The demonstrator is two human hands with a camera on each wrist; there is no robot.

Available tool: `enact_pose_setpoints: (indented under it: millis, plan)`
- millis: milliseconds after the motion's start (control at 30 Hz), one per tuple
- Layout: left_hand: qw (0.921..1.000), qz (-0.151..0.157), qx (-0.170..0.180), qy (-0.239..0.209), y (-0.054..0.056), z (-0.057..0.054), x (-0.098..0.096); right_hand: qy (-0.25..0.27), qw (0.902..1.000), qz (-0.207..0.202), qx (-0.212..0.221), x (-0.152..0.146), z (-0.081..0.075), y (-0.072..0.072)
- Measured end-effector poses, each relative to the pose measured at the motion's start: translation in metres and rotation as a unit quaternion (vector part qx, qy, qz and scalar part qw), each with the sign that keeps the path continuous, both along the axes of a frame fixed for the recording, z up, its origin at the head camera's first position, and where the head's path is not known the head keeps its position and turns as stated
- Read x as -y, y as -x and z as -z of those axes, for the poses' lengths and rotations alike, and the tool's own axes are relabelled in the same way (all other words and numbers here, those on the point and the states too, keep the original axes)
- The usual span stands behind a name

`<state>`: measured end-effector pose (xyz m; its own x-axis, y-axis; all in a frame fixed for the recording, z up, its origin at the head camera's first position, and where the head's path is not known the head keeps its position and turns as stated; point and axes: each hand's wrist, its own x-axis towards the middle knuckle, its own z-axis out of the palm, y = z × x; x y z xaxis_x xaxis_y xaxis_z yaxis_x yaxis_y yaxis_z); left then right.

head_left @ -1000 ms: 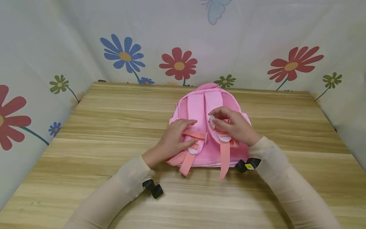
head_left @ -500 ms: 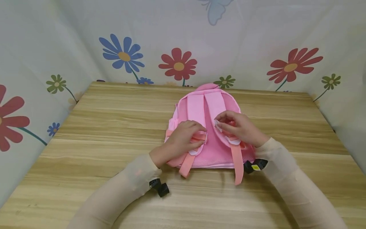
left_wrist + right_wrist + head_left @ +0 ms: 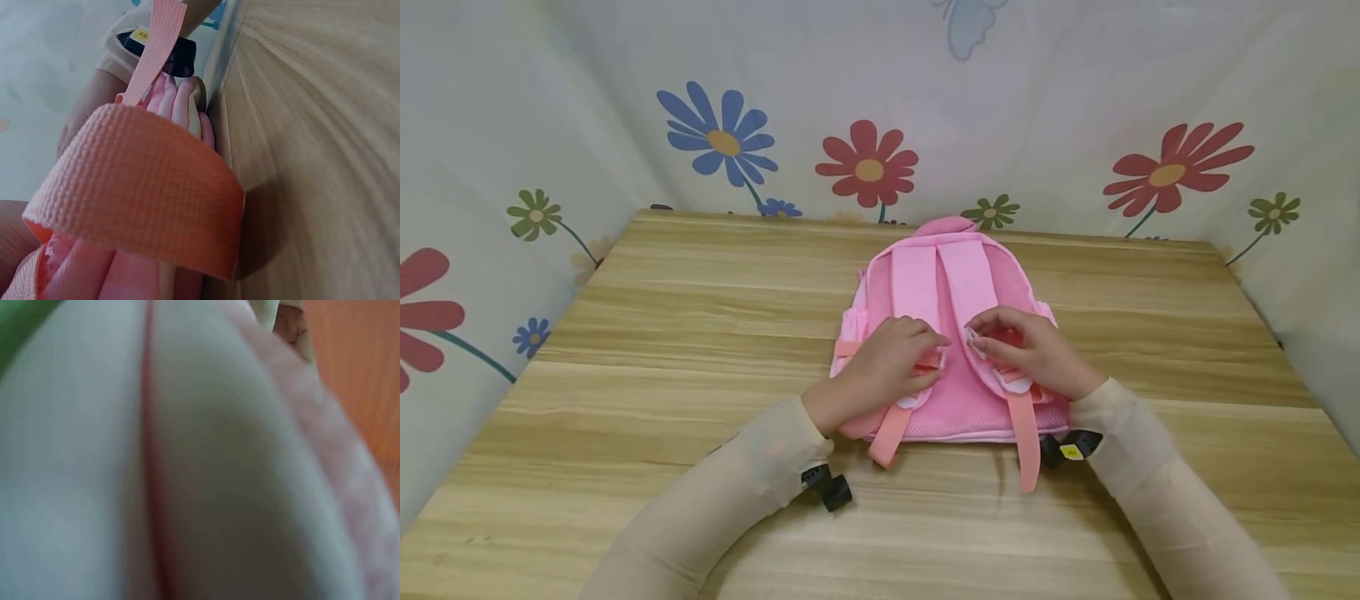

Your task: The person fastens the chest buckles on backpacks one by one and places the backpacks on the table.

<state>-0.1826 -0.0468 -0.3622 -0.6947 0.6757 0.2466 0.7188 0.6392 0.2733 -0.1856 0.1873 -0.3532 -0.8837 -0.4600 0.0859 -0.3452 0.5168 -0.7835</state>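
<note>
A small pink backpack (image 3: 962, 404) lies on the table with its two padded shoulder straps (image 3: 967, 271) facing up. My left hand (image 3: 887, 362) curls over the left shoulder strap, thumb and fingers about the end of a coral strap (image 3: 928, 360). Between thumb and fingertips, my right hand (image 3: 1041, 348) pinches a small white buckle piece (image 3: 972, 336) by the right shoulder strap. The two hands face each other, a short gap apart. In the left wrist view a loop of coral webbing (image 3: 144, 187) fills the middle. Blurred pale fabric (image 3: 237, 462) covers most of the right wrist view.
Two loose coral strap tails (image 3: 1024, 442) hang past the bag's near edge. The wood-grain table (image 3: 662, 333) extends around the bag. Behind it stands a white flower-printed backdrop (image 3: 1000, 125). Both wrists carry black cameras (image 3: 829, 488).
My left hand has moved right and closed around the coral strap's end. The right hand has drawn right and toward me with the white buckle piece, shifting the right shoulder strap.
</note>
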Motion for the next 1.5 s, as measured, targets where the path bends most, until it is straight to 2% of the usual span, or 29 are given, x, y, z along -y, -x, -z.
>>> enact_pose_setpoints:
  millis: [333,433,533,700,867,1033,1133,1500]
  plan:
    - [0.9998,-0.001,-0.013,-0.013,-0.001,0.002,-0.005,0.013,0.9996,0.003,-0.024,-0.003,0.013,-0.005]
    - [0.9997,-0.002,-0.001,-0.025,-0.001,0.003,-0.005,0.015,0.9995,0.005,-0.027,-0.002,0.016,-0.006]
    - [0.9979,-0.009,0.029,-0.057,0.000,0.004,-0.003,0.009,0.9993,0.000,-0.035,0.000,0.017,-0.007]
    - [0.9857,-0.020,0.090,-0.141,0.002,0.006,0.003,-0.018,0.9974,-0.006,-0.070,0.006,0.019,-0.008]
    - [0.9738,-0.019,0.109,-0.199,0.003,0.010,0.007,-0.038,0.9932,-0.005,-0.110,0.010,0.022,-0.008]
    - [0.9650,-0.017,0.100,-0.242,0.001,0.013,0.008,-0.049,0.9907,-0.001,-0.127,0.012,0.023,-0.008]
    - [0.9626,-0.016,0.088,-0.256,-0.001,0.014,0.008,-0.055,0.9901,0.002,-0.129,0.014,0.023,-0.009]
    - [0.9627,-0.014,0.066,-0.262,-0.005,0.018,0.005,-0.061,0.9891,0.014,-0.133,0.015,0.022,-0.011]
